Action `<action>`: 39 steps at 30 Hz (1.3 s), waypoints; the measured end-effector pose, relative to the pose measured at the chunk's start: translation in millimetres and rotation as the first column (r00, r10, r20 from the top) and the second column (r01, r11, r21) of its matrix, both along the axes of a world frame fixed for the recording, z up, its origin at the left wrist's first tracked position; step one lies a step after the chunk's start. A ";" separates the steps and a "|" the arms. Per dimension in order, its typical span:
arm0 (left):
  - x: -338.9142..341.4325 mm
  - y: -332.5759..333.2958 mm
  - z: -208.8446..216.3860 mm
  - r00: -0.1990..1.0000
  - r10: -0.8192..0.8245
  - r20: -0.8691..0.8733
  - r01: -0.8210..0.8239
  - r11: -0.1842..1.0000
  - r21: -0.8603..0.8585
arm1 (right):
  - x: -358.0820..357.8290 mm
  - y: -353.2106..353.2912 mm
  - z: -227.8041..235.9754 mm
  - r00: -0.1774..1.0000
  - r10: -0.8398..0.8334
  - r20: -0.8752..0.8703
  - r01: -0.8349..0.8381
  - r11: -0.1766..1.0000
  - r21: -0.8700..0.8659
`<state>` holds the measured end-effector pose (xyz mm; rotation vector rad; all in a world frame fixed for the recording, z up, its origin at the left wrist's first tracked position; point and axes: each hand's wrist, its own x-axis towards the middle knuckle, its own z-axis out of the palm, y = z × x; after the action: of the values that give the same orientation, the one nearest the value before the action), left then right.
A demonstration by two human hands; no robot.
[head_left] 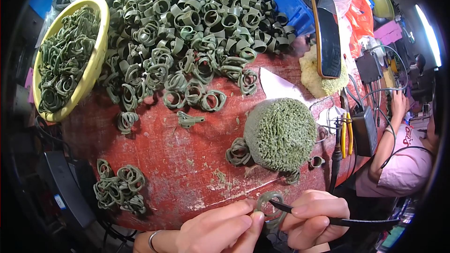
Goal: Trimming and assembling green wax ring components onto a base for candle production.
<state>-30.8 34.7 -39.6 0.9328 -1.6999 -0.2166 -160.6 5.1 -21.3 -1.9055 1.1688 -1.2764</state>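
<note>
Near the front edge of the red table, my left hand (225, 227) pinches a green ring (260, 198) between thumb and fingertips. Closed around a slim black pen-like tool (280, 205), my right hand (316, 218) holds its narrow tip at the ring's opening; whether the tip touches the ring I cannot tell. A black length trails right from behind that hand. Just beyond my hands stands a round green block (281, 133) with a rough, pitted top. Small green rings (238, 152) lie at its left side, and a single ring (317, 161) lies to its right.
A big heap of green rings (187, 14) covers the far table. A yellow basket (104, 23) of rings stands left, with a small ring pile (121, 188) nearer. At right are a phone (329, 35), yellow-handled pliers (347, 136), a black box (363, 131), cables and another person (398, 168).
</note>
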 end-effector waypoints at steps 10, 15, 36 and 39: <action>-5.3 -5.8 0.7 0.999 -0.046 0.023 0.048 0.996 -0.069 | -5.6 3.5 6.3 0.997 -0.042 0.065 0.037 0.996 0.086; -11.0 -6.3 -4.4 0.995 0.006 -0.095 -0.016 0.995 -0.103 | -5.3 1.0 5.0 1.000 -0.004 -0.014 0.004 1.000 0.015; 4.5 -1.7 -11.6 0.990 -0.124 -0.061 0.127 0.990 0.056 | -10.9 -3.7 2.7 0.995 0.003 0.095 -0.007 0.999 0.041; -1.4 0.3 -7.8 0.976 -0.133 -0.173 0.157 0.978 0.135 | -13.3 -4.2 4.9 0.997 0.012 0.077 -0.013 1.000 0.013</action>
<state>-32.2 34.9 -47.4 0.8736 -1.6169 -0.5095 -173.9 0.9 -16.5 -1.8344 1.1222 -1.3199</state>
